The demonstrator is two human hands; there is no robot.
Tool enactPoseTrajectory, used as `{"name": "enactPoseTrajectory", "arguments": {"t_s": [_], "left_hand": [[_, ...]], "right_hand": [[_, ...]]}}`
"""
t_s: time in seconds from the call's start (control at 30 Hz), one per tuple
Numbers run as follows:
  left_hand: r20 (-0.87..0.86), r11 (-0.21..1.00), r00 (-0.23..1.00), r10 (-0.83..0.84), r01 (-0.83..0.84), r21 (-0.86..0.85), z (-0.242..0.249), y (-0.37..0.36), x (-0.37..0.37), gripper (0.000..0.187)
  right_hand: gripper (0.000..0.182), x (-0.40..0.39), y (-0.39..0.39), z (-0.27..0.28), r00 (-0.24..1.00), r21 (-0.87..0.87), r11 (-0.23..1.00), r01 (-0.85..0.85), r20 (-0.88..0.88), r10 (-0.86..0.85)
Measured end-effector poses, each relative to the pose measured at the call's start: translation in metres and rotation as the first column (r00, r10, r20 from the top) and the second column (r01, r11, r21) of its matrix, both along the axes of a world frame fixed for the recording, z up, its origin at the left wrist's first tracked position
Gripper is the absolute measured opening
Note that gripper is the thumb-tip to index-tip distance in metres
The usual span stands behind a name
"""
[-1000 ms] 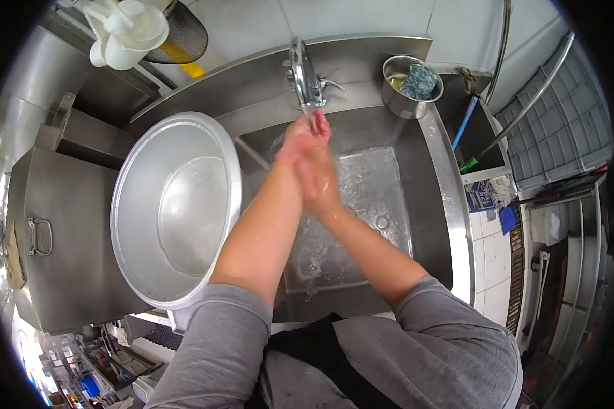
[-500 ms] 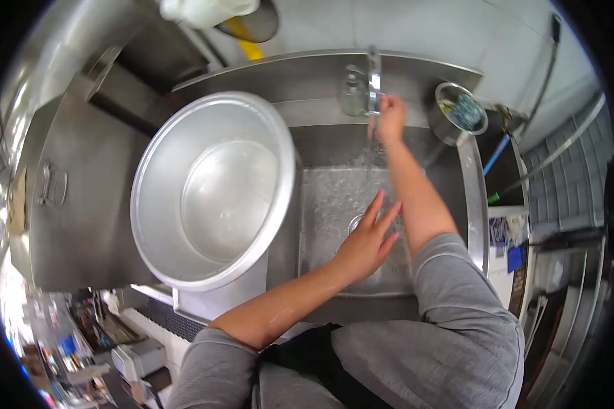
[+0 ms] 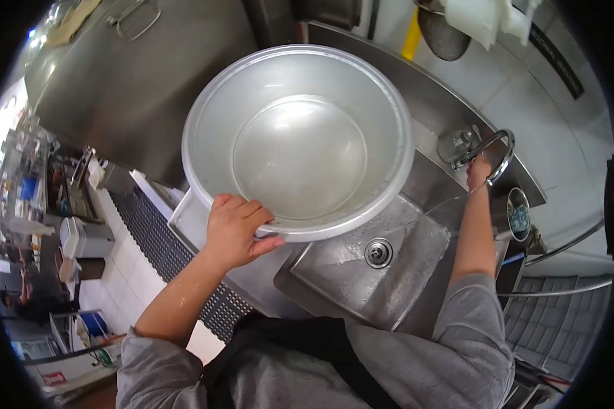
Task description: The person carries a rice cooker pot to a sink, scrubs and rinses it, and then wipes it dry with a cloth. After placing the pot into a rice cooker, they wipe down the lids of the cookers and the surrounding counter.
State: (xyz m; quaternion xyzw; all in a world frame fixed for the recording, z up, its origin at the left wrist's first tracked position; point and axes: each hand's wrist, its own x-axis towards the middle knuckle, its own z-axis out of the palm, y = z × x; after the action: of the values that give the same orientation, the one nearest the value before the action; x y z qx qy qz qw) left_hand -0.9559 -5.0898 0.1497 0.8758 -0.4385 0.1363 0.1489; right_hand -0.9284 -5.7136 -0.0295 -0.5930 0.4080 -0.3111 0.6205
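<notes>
While the left hand grips the near rim of the large metal basin, thumb under the lip and fingers curled over it, the basin extends away from that hand and rests partly on the worktop, partly over the sink. Its round bowl has no long axis; its centre lies forward of the left hand, which is the nearer hand. The right hand is well apart from the basin, raised to the curved faucet and closed around the spout. A thin layer of water appears to lie in the basin, though glare makes this hard to confirm. The sink drain lies between the two arms. Beyond the right hand, a small metal cup is partly cut off by the forearm.
</notes>
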Motion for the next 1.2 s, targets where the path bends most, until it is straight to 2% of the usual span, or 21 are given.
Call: {"name": "enactPoseTrajectory", "arguments": {"t_s": [0.07, 0.1, 0.13, 0.2, 0.27, 0.33, 0.4, 0.43, 0.5, 0.6, 0.67, 0.7, 0.77, 0.87, 0.9, 0.93, 1.0, 1.07, 1.13, 1.17, 1.2], "left_hand": [[-0.037, 0.999, 0.999, 0.027, -0.028, -0.028, -0.007, 0.005, -0.004, 0.032], [-0.042, 0.998, 0.998, 0.04, -0.042, -0.043, -0.008, 0.01, -0.006, 0.032], [-0.038, 0.998, 0.999, 0.015, -0.017, -0.062, -0.009, 0.016, -0.008, 0.025], [-0.041, 0.996, 0.999, -0.004, 0.0, -0.093, -0.006, 0.032, -0.012, 0.018], [-0.054, 0.996, 0.996, -0.068, 0.065, -0.058, 0.003, 0.054, -0.015, 0.016], [-0.096, 0.995, 0.992, -0.078, 0.073, -0.062, 0.01, 0.077, -0.016, 0.015], [-0.166, 0.992, 0.984, -0.057, 0.037, -0.121, 0.008, 0.101, -0.013, 0.013], [-0.205, 0.984, 0.978, -0.028, -0.009, -0.18, 0.005, 0.111, -0.007, 0.012], [-0.2, 0.811, 0.908, 0.368, -0.418, -0.41, -0.007, 0.114, 0.018, 0.019], [-0.039, 0.712, 0.846, 0.531, -0.471, -0.521, -0.015, 0.118, 0.073, 0.043], [-0.677, 0.648, 0.659, 0.326, -0.678, -0.348, -0.033, 0.119, 0.087, 0.057], [-0.678, 0.647, 0.661, 0.321, -0.676, -0.353, -0.03, 0.118, 0.087, 0.057], [-0.73, 0.672, 0.63, 0.265, -0.664, -0.329, -0.019, 0.116, 0.083, 0.056], [-0.75, 0.647, 0.602, 0.274, -0.693, -0.32, -0.019, 0.115, 0.081, 0.053], [-0.756, 0.644, 0.598, 0.266, -0.694, -0.322, -0.023, 0.116, 0.084, 0.054], [-0.758, 0.639, 0.594, 0.269, -0.699, -0.321, -0.023, 0.117, 0.083, 0.054], [-0.748, 0.647, 0.602, 0.281, -0.694, -0.315, -0.021, 0.115, 0.083, 0.058], [-0.744, 0.647, 0.601, 0.292, -0.697, -0.309, -0.017, 0.116, 0.081, 0.059], [-0.785, 0.653, 0.564, 0.257, -0.7, -0.29, -0.016, 0.117, 0.08, 0.059], [-0.786, 0.649, 0.564, 0.251, -0.701, -0.296, -0.017, 0.117, 0.081, 0.059], [-0.778, 0.639, 0.578, 0.248, -0.701, -0.317, -0.018, 0.117, 0.082, 0.059]], "right_hand": [[0.023, -0.017, 0.023, -0.053, 0.976, -0.176, 0.984, -0.019, 0.208, 0.056], [0.019, -0.032, 0.043, -0.069, 0.995, -0.015, 0.998, -0.056, 0.084, 0.057], [0.021, -0.049, 0.087, -0.082, 0.982, -0.079, 0.995, -0.062, 0.172, 0.075], [0.025, -0.088, 0.15, -0.065, 0.981, -0.005, 0.989, -0.148, -0.129, 0.146], [0.027, -0.109, 0.198, -0.007, 0.972, -0.063, 0.977, -0.204, -0.135, 0.194], [0.027, -0.12, 0.227, 0.064, 0.974, -0.291, 0.94, -0.179, 0.086, 0.212], [0.027, -0.115, 0.253, 0.144, 0.936, -0.551, 0.777, -0.303, -0.021, 0.351], [0.026, -0.102, 0.269, 0.168, 0.894, -0.518, 0.752, -0.408, -0.059, 0.444], [0.028, -0.062, 0.313, 0.196, 0.732, -0.397, 0.636, -0.662, -0.159, 0.663], [0.042, 0.011, 0.36, 0.146, 0.334, 0.08, 0.356, -0.931, -0.205, 0.92], [0.049, 0.046, 0.386, 0.087, 0.16, 0.033, 0.317, -0.948, -0.811, 0.563], [0.049, 0.06, 0.395, 0.047, 0.162, 0.03, 0.319, -0.947, -0.814, 0.557], [0.057, 0.082, 0.419, -0.015, 0.581, -0.53, 0.292, -0.796, -0.805, 0.124], [0.063, 0.066, 0.531, 0.004, 0.434, -0.522, -0.207, -0.827, -0.828, 0.354], [0.062, 0.041, 0.572, 0.014, 0.352, -0.42, -0.414, -0.808, -0.907, 0.233], [0.059, 0.018, 0.592, 0.0, 0.468, -0.566, -0.424, -0.707, -0.824, 0.32], [0.057, 0.012, 0.595, 0.009, 0.486, -0.648, -0.299, -0.7, -0.74, 0.465], [0.055, 0.054, 0.567, 0.031, 0.303, -0.492, -0.265, -0.829, -0.795, 0.526], [0.023, 0.118, 0.471, -0.023, 0.586, -0.549, -0.652, -0.522, -0.787, 0.194], [0.018, 0.13, 0.41, -0.034, 0.363, -0.481, -0.135, -0.866, -0.791, 0.493], [0.021, 0.113, 0.382, 0.008, 0.419, -0.362, -0.509, -0.781, -0.908, 0.003]]}}
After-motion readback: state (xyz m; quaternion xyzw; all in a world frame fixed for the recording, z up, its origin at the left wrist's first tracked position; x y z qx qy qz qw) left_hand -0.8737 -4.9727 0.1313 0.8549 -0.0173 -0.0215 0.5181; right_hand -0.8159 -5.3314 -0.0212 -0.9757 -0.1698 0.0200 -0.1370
